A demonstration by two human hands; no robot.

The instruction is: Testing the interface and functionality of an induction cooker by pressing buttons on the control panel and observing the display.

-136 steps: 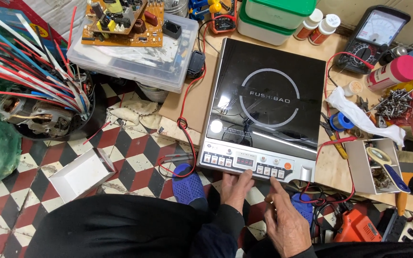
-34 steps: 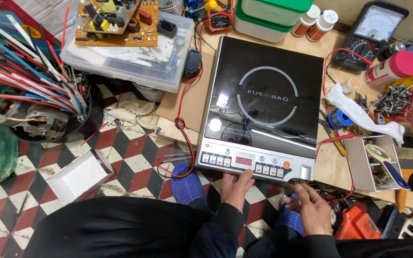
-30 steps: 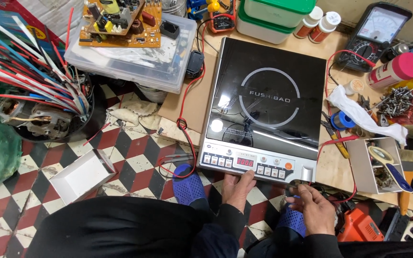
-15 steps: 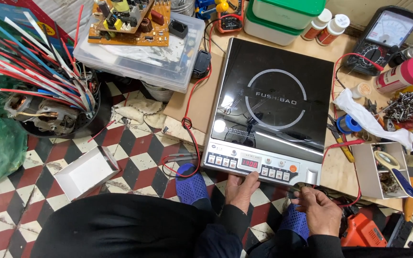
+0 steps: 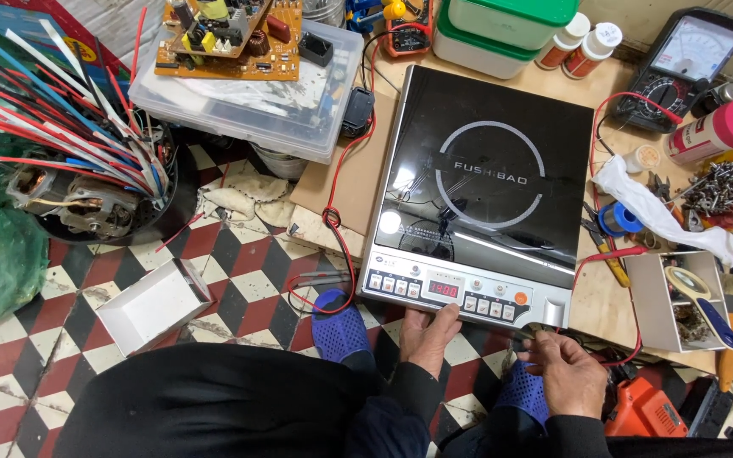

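The induction cooker (image 5: 481,199) lies just ahead of both your hands, long axis running away from you. Your left hand (image 5: 428,332) rests open against its front edge. Your right hand (image 5: 572,377), beside the near corner, seems to pinch something small.

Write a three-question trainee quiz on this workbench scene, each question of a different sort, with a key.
1. True or false: the left hand touches the front edge of the induction cooker.
2. The cooker's small display is: A) dark B) lit red C) lit green.
3. Fill in: the right hand is at the cooker's front ____ corner.

Key: 1 true; 2 B; 3 right.
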